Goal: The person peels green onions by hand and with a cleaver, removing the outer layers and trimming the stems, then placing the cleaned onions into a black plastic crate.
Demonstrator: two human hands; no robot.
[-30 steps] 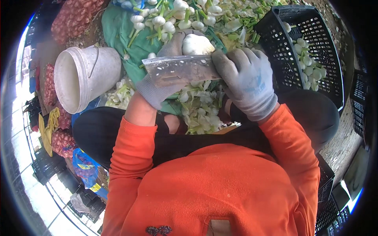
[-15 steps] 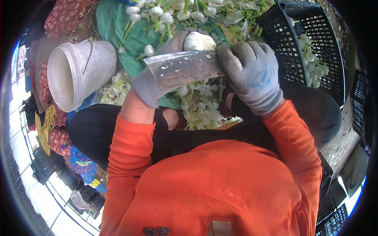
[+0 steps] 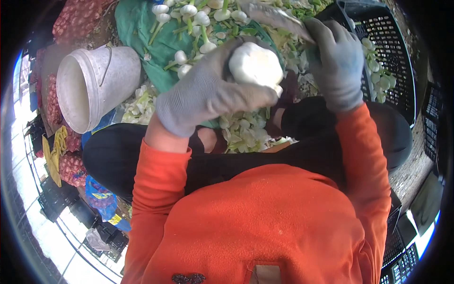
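My left hand (image 3: 208,90), in a grey knit glove, is closed round a large white garlic bulb (image 3: 256,65). Its thumb lies along the near side of the bulb, and the other fingers are mostly hidden behind it. To the right, my gloved right hand (image 3: 336,64) grips a cleaver (image 3: 276,20) whose blade points up and left, apart from the bulb and slightly blurred. The cleaver's handle is hidden in the fist. Beyond my hands, several garlic bulbs with cut green stems (image 3: 201,19) lie on a green cloth (image 3: 137,35).
A white bucket (image 3: 116,71) lies tipped at the left. At the right, a black plastic crate (image 3: 399,61) holds trimmed garlic bulbs (image 3: 378,75). Peelings (image 3: 243,132) are heaped between my feet. Red net sacks (image 3: 75,21) stand at the far left.
The cleaver has swung away from the bulb, up and to the right, with my right hand. My left hand has turned the bulb, which now shows its round white side.
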